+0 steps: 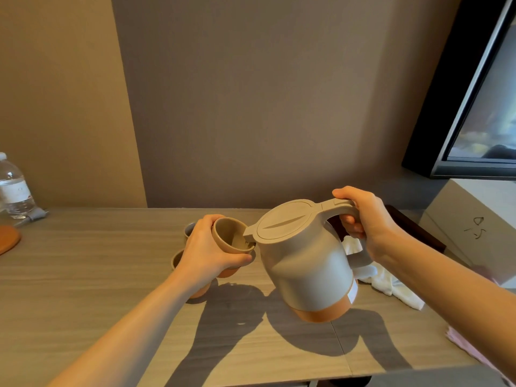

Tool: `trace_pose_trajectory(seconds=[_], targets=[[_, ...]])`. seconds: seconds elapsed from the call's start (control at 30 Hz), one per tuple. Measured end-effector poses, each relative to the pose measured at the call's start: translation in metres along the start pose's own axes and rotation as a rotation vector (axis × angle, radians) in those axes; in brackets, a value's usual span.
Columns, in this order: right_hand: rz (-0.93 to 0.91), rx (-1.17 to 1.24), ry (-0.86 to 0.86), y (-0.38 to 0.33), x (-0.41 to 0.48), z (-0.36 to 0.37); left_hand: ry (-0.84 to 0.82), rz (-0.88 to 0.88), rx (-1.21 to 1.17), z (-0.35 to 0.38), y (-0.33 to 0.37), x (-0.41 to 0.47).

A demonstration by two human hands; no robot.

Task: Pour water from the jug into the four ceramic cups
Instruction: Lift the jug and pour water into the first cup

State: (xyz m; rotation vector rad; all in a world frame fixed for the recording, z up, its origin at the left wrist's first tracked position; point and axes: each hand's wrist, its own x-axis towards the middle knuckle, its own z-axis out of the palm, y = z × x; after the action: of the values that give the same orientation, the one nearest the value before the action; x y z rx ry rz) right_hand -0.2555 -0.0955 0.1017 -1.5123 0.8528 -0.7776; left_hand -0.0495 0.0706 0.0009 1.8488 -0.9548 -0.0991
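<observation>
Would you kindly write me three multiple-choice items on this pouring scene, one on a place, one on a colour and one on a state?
1. Where is the water bottle?
A. at the far left edge of the table
B. beside the white cloth
C. in the left hand

2. What colour is the base band of the jug?
A. black
B. orange
C. green

3. How is the cup in the left hand being held?
A. upside down on the table
B. lifted and tilted, its mouth at the jug's spout
C. stacked inside another cup

Answers:
1 A, as the bottle stands at the left frame edge, far from both hands.
2 B, as an orange band rings the jug's bottom.
3 B, as the left hand holds the cup off the table against the spout while the right hand tips the jug by its handle.
</observation>
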Motion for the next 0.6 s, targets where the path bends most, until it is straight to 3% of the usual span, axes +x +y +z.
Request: trace_pose_trajectory(seconds=[0.6], targets=[[0.001,-0.057,0.007,0.01,0.006,-0.005,0.081,-0.107,-0.008,0.033,-0.013,-0.016]])
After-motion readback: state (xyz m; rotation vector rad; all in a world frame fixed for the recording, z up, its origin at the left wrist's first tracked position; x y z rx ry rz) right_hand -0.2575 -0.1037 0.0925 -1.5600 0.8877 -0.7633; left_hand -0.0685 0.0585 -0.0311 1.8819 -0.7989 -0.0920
